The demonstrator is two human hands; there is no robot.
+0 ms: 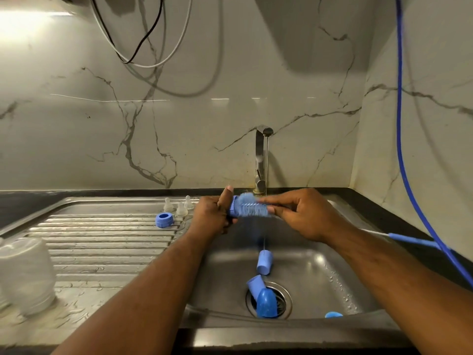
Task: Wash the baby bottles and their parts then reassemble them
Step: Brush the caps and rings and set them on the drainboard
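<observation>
Far left on the counter, clear bottles stand mouth-down on the drainboard, blurred. Moving right there is one blue ring, then three clear teats upright near the back edge.

My left grip is clamped on a small blue part, thumb raised along its far side. Fingers and bristles hide most of it, so I cannot tell which part it is.

The brush head meets that part from the right. The brush's long axis runs left-right, roughly level, above the sink. My right grip is pinched on the stem just right of the bristles. The handle trails off right, past my forearm.

The tap stands behind the hands with a thin stream falling. Blue caps lie below on the basin floor, two of them over the drain.

My reading is that I am mid-scrub on one small part. The stroke runs along the brush axis, from the right grip towards the left, so the part's opening must face right. The left grip is nearer the ring and teats, so I judge the cleaned part goes that way. The caps look unwashed, well below both hands.
</observation>
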